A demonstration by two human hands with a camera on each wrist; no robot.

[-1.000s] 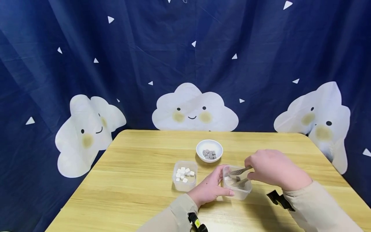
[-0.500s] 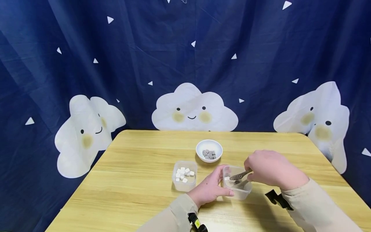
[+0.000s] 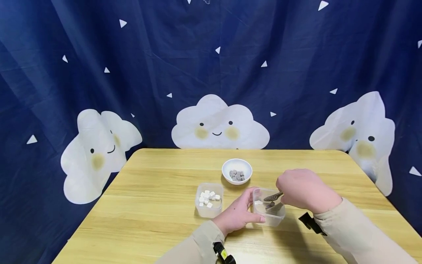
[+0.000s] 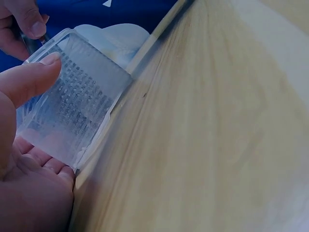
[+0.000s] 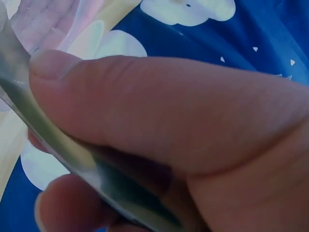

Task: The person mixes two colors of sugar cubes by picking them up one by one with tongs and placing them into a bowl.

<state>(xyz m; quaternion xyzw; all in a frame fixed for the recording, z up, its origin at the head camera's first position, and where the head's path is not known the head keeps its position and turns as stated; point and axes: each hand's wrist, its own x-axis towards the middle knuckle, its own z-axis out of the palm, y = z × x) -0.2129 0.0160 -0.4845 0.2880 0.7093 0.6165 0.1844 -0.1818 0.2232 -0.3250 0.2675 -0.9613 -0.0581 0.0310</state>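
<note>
My left hand [image 3: 237, 214] grips a clear square plastic container [image 3: 274, 221], thumb on the near side and fingers round the left side. In the left wrist view the thumb lies across the see-through wall of the container [image 4: 91, 72]. My right hand [image 3: 304, 190] holds metal tongs [image 3: 274, 197] over the right rim, their tips down inside. A dark grey cube [image 3: 271, 204] shows at the tips, and a white piece [image 3: 258, 202] lies at the left inside. In the right wrist view the thumb presses along the tongs [image 5: 53, 145].
A second clear container [image 3: 211, 212] with several white cubes [image 3: 207, 196] stands left of my left hand. Behind both containers is a white bowl [image 3: 227, 169] of several grey cubes [image 3: 237, 176]. The wooden table [image 3: 148, 205] ends at a dark blue curtain [image 3: 158, 47].
Inside the container the tong arms have drawn closer together, and their tips are now by the grey cube. My right hand has shifted slightly left; the left hand keeps its grip.
</note>
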